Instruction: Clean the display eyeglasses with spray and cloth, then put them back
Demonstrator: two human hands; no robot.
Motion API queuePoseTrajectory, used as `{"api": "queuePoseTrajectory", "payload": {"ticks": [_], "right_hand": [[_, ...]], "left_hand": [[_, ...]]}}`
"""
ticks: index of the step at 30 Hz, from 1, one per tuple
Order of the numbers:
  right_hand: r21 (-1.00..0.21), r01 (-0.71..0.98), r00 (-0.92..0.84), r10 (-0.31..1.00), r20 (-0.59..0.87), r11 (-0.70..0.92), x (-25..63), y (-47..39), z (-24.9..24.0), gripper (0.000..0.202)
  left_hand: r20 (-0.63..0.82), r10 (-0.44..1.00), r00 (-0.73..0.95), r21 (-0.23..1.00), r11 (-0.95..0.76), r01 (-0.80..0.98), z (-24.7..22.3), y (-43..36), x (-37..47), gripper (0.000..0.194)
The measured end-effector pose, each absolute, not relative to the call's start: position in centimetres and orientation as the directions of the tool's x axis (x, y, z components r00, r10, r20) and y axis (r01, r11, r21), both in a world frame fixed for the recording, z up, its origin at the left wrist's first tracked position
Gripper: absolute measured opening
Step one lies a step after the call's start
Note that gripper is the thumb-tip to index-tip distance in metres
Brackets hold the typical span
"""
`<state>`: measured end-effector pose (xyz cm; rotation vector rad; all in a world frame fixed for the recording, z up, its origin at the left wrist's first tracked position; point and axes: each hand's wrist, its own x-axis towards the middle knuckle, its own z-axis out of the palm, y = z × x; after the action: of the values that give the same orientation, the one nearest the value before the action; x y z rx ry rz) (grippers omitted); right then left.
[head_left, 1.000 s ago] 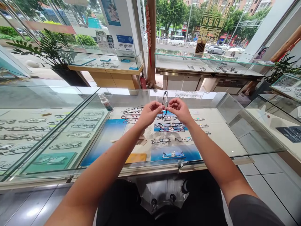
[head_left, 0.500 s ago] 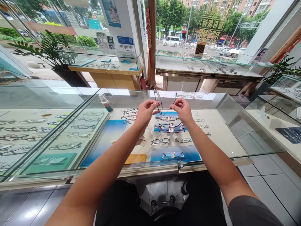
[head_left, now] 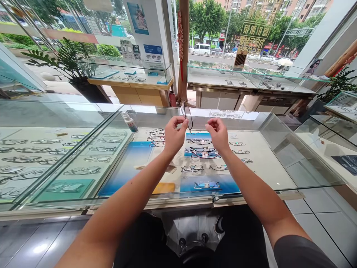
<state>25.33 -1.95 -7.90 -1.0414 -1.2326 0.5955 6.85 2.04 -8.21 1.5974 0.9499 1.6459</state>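
My left hand pinches a pair of eyeglasses between thumb and fingers, above the glass display case. One dark curved part of the frame rises past the fingertips, and a thin line of it runs toward the right. My right hand is beside the glasses with fingers curled, a small gap between thumb and index finger, and no part of the frame visible in it. Beneath the hands, several eyeglasses lie in rows, some on blue display cards.
A white spray bottle stands at the case's left side. An orange-yellow cloth or pouch lies near the front edge. More glasses fill the left case. Other glass counters and a potted plant stand beyond, by the windows.
My right hand has come away from the eyeglasses, and the upright temple arm beside it no longer shows. My left hand keeps its hold. The view has shifted slightly.
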Motion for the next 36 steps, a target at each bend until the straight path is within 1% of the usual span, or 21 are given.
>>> {"api": "queuePoseTrajectory", "payload": {"ticks": [2,4,7,11,16,19,22,24,27,30,34,36], "right_hand": [[-0.847,0.167,0.069,0.851,0.52,0.504,24.7,-2.8,-7.4,0.018],[-0.81,0.226,-0.04,0.836,0.547,0.541,24.1,-3.4,-7.3,0.029],[-0.772,0.311,-0.066,0.823,0.565,0.554,23.7,-3.7,-7.5,0.04],[-0.757,0.358,0.028,0.805,0.593,0.546,24.2,-3.3,-7.7,0.047],[-0.797,0.378,0.222,0.79,0.572,0.471,25.7,-2.8,-6.9,0.044],[-0.795,0.385,0.263,0.77,0.582,0.469,26.2,-2.8,-6.5,0.045],[-0.762,0.41,0.204,0.764,0.612,0.501,26.1,-2.9,-6.4,0.044],[-0.738,0.428,0.136,0.77,0.623,0.522,25.9,-2.9,-6.6,0.039],[-0.721,0.439,0.009,0.8,0.6,0.536,25.4,-2.8,-7.1,0.035],[-0.715,0.44,-0.082,0.817,0.57,0.543,25.0,-2.7,-7.6,0.035],[-0.715,0.449,-0.131,0.831,0.541,0.536,24.7,-2.6,-7.9,0.02],[-0.723,0.444,-0.124,0.836,0.535,0.529,24.8,-2.6,-7.9,0.02]], "left_hand": [[0.587,0.809,-0.033,0.805,-0.579,0.13,-8.0,1.5,6.9,0.025],[0.635,0.772,-0.01,0.761,-0.623,0.18,-7.8,1.2,7.0,0.025],[0.683,0.73,0.017,0.711,-0.67,0.215,-7.8,1.1,7.0,0.024],[0.7,0.712,0.057,0.682,-0.689,0.245,-7.9,1.4,6.7,0.018],[0.671,0.717,0.191,0.672,-0.696,0.253,-8.0,1.6,6.7,0.015],[0.649,0.727,0.225,0.684,-0.687,0.246,-7.9,1.6,6.8,0.016],[0.616,0.76,0.208,0.73,-0.65,0.212,-7.8,1.5,6.8,0.018],[0.592,0.784,0.187,0.764,-0.62,0.179,-7.7,1.5,6.8,0.02],[0.577,0.796,0.185,0.786,-0.602,0.14,-7.6,1.6,6.6,0.022],[0.559,0.796,0.233,0.802,-0.59,0.089,-7.9,1.9,6.5,0.024],[0.556,0.773,0.305,0.808,-0.589,0.019,-8.3,2.2,6.6,0.023],[0.547,0.774,0.317,0.813,-0.582,0.017,-8.3,2.1,6.7,0.023]]}}
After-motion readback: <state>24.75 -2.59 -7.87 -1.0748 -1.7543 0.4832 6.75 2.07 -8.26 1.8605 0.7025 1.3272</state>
